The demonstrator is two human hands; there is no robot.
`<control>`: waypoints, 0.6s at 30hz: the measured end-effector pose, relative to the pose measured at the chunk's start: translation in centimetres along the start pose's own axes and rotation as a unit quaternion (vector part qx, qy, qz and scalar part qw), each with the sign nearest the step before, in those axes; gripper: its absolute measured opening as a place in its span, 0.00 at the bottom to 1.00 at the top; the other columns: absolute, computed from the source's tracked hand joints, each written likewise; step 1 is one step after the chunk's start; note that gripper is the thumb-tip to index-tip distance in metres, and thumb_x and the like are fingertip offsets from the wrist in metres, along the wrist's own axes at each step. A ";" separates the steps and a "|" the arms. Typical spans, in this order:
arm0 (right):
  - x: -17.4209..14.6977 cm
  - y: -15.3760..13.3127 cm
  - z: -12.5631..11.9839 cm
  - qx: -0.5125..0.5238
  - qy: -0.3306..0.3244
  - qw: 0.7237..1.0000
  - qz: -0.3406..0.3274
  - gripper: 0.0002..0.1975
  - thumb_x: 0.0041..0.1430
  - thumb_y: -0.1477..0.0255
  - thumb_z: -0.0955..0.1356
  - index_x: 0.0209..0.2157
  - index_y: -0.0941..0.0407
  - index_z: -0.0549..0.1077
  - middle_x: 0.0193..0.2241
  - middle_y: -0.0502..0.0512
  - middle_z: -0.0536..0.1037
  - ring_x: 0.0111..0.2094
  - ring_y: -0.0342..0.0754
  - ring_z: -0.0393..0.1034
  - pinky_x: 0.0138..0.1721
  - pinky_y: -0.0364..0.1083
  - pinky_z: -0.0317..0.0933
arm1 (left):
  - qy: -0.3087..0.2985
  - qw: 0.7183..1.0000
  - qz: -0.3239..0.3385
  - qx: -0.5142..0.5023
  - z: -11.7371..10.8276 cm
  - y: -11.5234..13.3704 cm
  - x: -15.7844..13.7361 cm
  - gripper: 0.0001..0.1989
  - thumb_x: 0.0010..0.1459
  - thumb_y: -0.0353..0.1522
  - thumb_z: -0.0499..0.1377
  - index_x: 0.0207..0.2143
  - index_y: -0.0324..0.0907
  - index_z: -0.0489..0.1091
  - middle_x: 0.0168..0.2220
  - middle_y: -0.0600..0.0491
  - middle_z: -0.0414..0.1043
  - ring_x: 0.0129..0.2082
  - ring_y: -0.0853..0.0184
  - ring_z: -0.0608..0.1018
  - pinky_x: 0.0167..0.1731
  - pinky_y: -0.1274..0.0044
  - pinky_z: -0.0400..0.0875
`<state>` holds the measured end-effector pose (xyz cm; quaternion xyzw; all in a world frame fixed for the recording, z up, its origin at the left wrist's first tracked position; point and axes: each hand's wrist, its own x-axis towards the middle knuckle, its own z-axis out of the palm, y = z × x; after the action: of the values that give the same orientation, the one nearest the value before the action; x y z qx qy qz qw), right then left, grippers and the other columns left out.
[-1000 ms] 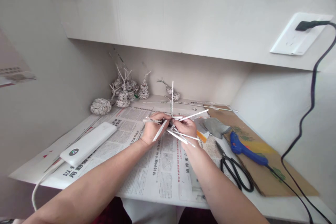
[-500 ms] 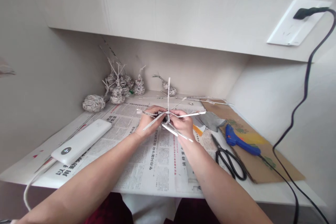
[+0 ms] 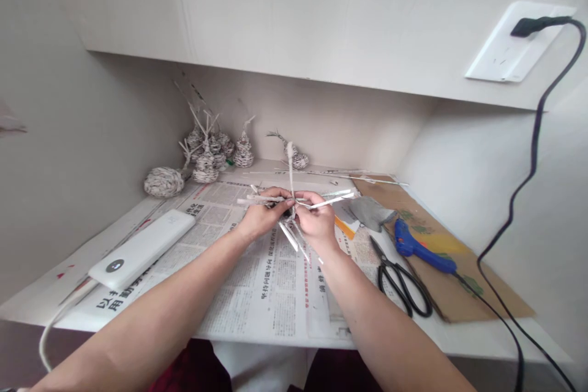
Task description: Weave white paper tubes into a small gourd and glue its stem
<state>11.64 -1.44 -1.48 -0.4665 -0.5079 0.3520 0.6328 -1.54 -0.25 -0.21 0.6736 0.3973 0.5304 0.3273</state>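
Observation:
Between my two hands is a small piece of paper weaving (image 3: 288, 234), with rolled newspaper strips sticking out around it in several directions. My left hand (image 3: 265, 213) closes on its left side, thumb near the middle. On the other side my right hand (image 3: 316, 215) pinches the weaving close to its centre, where the strips cross. One strip (image 3: 290, 168) points up and away from me, and others lean left, right and toward me. My fingers hide most of the woven core.
Woven paper gourds (image 3: 206, 162) stand at the back left. Right of my hands lie a grey cloth (image 3: 371, 212), black scissors (image 3: 399, 275) and a blue glue gun (image 3: 422, 248) on cardboard (image 3: 487, 294). A white power bank (image 3: 144, 248) lies left on newspaper (image 3: 229, 294).
The weaving has turned a little between my hands, so its strips point in different directions. Both hands stay in nearly the same place, with fingers shifted slightly.

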 end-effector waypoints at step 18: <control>-1.0 -1.6 -0.2 -0.098 0.003 0.994 -0.054 0.05 0.50 0.68 0.68 0.26 0.54 0.72 0.22 0.48 0.76 0.24 0.45 0.69 0.28 0.42 0.62 | 0.055 0.997 0.035 0.032 0.2 0.1 -0.2 0.06 0.56 0.35 0.58 0.30 0.42 0.69 0.28 0.54 0.70 0.30 0.67 0.72 0.31 0.77 0.66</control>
<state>11.50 -2.93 -0.35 -0.4991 -0.5625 0.2641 0.6039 -1.32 -0.46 -0.30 0.6668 0.4078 0.5649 0.2644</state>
